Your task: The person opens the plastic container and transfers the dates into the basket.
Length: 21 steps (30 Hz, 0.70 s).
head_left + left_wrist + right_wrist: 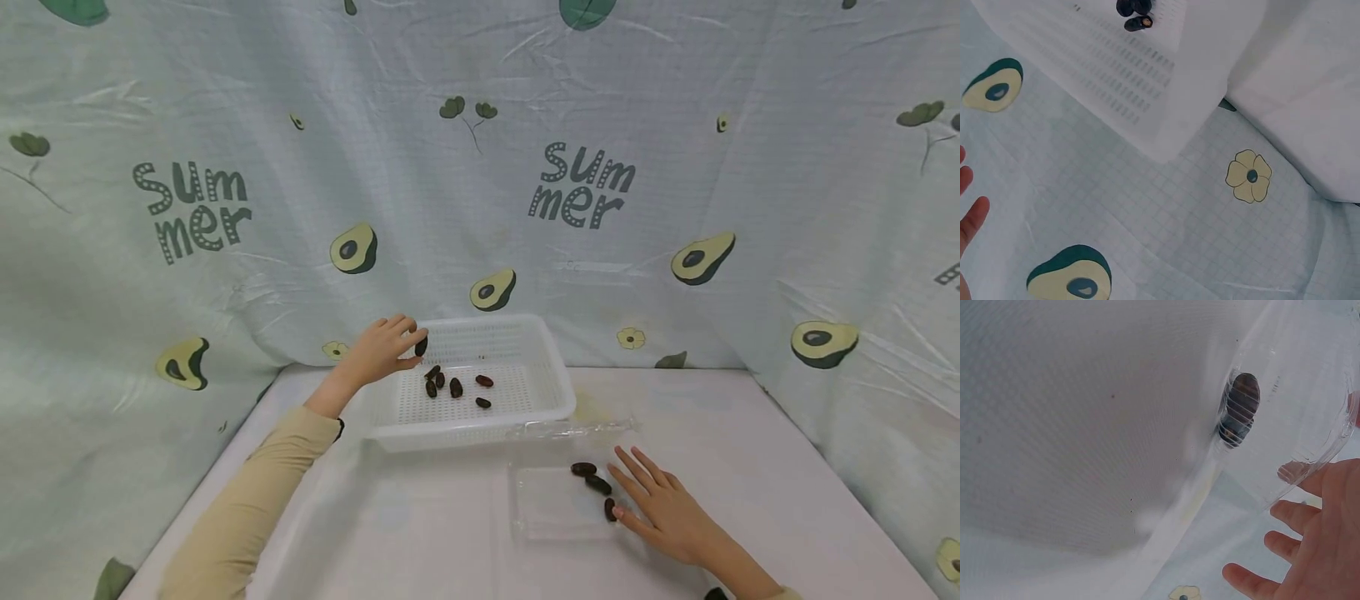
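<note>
My left hand (382, 350) pinches a dark brown date (422, 345) between thumb and fingers, over the left part of a white perforated plastic basket (558, 392). Several more dates lie on the basket floor, one of them a reddish-brown date (484, 381). In the left wrist view only fingertips (974, 219) show at the left edge; the held date is out of sight there. At the right, my right hand (671, 512) spreads its fingers at the edge of a clear plastic box (543, 504). Three dates lie in it, one a dark date (597, 484) near the fingertips.
The basket stands at the back of a white-covered table (420, 517), against a hanging cloth (450, 208) printed with avocados and lettering. The clear box's raised lid edge (570, 429) sits close in front of the basket's right corner.
</note>
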Available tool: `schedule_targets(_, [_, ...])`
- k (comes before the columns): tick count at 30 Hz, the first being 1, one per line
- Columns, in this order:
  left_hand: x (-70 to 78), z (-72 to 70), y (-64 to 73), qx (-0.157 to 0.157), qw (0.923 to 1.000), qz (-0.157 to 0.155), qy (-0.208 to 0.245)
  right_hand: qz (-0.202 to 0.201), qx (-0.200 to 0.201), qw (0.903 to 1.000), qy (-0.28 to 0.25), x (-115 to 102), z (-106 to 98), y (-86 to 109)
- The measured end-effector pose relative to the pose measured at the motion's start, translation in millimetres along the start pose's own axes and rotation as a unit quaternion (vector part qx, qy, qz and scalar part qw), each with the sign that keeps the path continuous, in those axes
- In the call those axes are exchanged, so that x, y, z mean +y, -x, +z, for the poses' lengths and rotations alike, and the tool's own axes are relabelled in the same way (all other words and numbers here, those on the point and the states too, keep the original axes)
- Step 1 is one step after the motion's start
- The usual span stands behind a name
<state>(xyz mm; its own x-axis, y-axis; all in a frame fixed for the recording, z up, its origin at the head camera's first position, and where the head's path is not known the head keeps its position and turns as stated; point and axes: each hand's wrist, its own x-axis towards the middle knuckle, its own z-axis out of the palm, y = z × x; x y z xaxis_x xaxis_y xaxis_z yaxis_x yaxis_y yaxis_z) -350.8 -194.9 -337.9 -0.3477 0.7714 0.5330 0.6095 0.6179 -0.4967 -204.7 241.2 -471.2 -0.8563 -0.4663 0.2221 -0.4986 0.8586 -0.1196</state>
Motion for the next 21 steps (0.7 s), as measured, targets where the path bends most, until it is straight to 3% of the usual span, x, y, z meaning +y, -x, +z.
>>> schedule_targets(3, [-8.5,7.3,-0.7,-0.010,0.9996,-0.014,-0.022,0.000,-0.001,1.0000,0.002,-0.8,-0.5,0.0])
schedule_targets(10, [-20.0,20.9,0.2,-0.075,0.9950,-0.045,-0.047,0.001,-0.001,1.0000,0.007,-1.8,0.3,0.4])
schedule_targets(16, [-21.7,27.0,4.9,-0.138,0.9861,-0.077,-0.051,-0.006,0.015,0.9997,0.018,-4.0,0.1,1.7])
schedule_targets(21, [-18.5,26.4,8.3,-0.180,0.9780,-0.075,-0.073,-0.004,0.014,0.9997,0.018,-5.7,-0.2,3.1])
